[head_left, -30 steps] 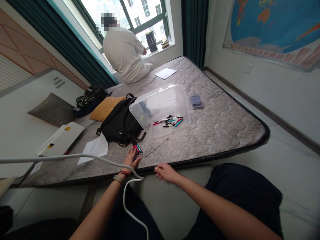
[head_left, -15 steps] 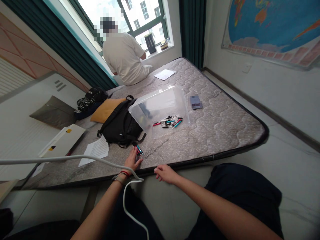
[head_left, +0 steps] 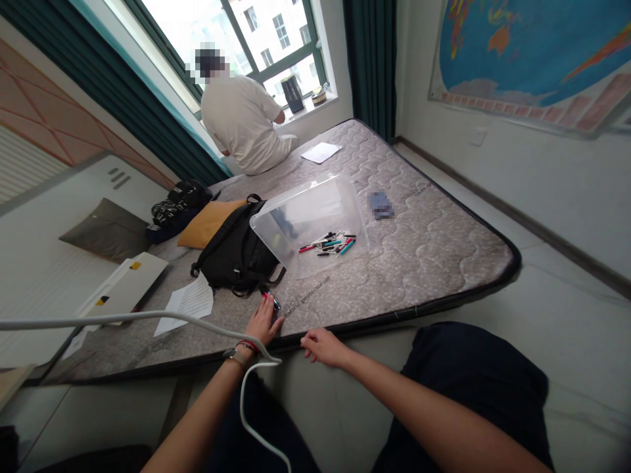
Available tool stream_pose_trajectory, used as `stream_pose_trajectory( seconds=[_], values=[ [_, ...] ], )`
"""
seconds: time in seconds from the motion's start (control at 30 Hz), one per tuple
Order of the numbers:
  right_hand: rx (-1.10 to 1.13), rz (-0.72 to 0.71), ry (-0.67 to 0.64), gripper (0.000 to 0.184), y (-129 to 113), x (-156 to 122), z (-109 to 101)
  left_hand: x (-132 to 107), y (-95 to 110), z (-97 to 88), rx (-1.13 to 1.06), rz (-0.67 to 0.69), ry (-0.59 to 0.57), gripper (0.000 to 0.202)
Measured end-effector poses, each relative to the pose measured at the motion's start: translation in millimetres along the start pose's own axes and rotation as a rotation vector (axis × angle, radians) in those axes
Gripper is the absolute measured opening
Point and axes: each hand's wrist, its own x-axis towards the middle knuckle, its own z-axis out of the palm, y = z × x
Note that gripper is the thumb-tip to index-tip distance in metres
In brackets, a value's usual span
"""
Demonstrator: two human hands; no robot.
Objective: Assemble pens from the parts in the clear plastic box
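My left hand (head_left: 263, 322) lies near the front edge of the grey mattress (head_left: 419, 256), fingers laid over a small bunch of coloured pens (head_left: 271, 299) beside a black backpack (head_left: 236, 253). Whether the fingers grip the pens is not clear. My right hand (head_left: 323, 346) rests on the mattress's dark front edge with fingers loosely curled and nothing in them. Beyond the left hand a clear plastic bin (head_left: 308, 223) lies tilted on the mattress with several pens (head_left: 329, 243) inside.
A person in a light shirt (head_left: 241, 121) sits at the far end by the window. An orange cushion (head_left: 210, 220), paper sheets (head_left: 187, 302), a white box (head_left: 118, 286) and a white cable (head_left: 148, 317) lie to the left. A map (head_left: 532, 46) hangs on the right wall.
My left hand has slid forward over the pen bunch, covering most of it. The view has shifted slightly; my right hand stays on the mattress edge.
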Motion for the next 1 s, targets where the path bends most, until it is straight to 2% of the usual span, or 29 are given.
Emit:
stream_pose_trajectory(
  seconds=[0.07, 0.13, 0.23, 0.37, 0.47, 0.6, 0.73, 0.87, 1.0],
  values=[
    [-0.001, -0.012, -0.002, 0.022, 0, 0, 0, 1, 18, -12.8, 0.014, 0.027, 0.070, 0.076],
    [0.004, -0.015, -0.002, 0.021, 0, 1, 0, 6, 42, -26.5, -0.004, 0.108, 0.106, 0.069],
    [0.008, -0.002, 0.011, 0.021, -1, 2, 1, 23, 79, -42.6, -0.085, 0.225, 0.051, 0.046],
    [-0.006, -0.001, 0.024, 0.022, -6, -1, -2, 66, 119, -51.8, -0.176, 0.302, 0.011, 0.040],
    [-0.027, -0.026, 0.045, 0.023, -9, -2, -6, 106, 137, -53.3, -0.128, 0.331, 0.011, 0.039],
    [-0.034, -0.062, 0.051, 0.024, -10, 1, -9, 160, 140, -48.9, -0.056, 0.199, 0.021, 0.037],
    [-0.067, -0.100, 0.070, 0.023, -14, 2, -10, 201, 122, -35.0, -0.010, 0.081, -0.007, 0.053],
    [-0.116, -0.153, 0.084, 0.024, -26, -6, -14, 220, 107, -21.7, 0.043, 0.000, -0.071, 0.061],
    [-0.166, -0.167, 0.092, 0.023, -39, -13, -21, 224, 104, -17.8, 0.090, -0.001, -0.115, 0.060]
  ],
)
